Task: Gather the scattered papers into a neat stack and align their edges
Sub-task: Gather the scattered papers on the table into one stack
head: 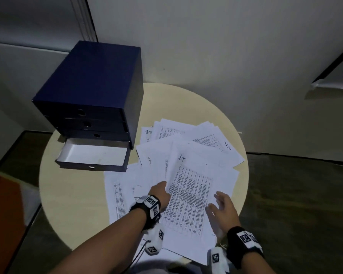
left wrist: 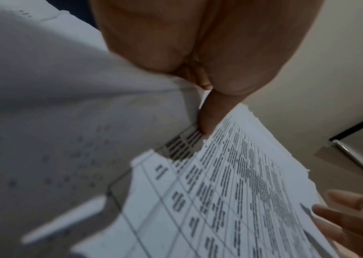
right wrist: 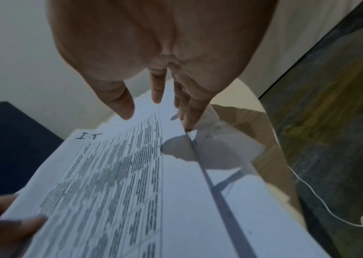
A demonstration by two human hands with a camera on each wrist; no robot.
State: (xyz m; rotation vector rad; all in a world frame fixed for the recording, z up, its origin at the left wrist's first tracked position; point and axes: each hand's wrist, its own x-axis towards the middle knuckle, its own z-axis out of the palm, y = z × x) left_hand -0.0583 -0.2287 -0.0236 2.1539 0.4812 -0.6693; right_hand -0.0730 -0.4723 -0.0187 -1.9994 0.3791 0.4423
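Two hands: left hand point(head: 160, 191) grips sheet point(head: 188, 198) marked "I.T" (another reads "H.R"); right hand point(head: 223, 209) flat, fingers straight.

Papers point(head: 188, 147) spread on table point(head: 71, 204); drawer unit point(head: 91, 99) left of them.

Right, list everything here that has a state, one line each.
Bottom drawer: pulled open, nothing visible inside.
Three upper drawers: closed.
Scattered papers: spread and overlapping on the round table, not yet stacked.
I.T sheet: on top, lifted at its left edge.
Left hand: holds the I.T sheet's left edge.
Right hand: open, fingers straight at the sheet's right edge.
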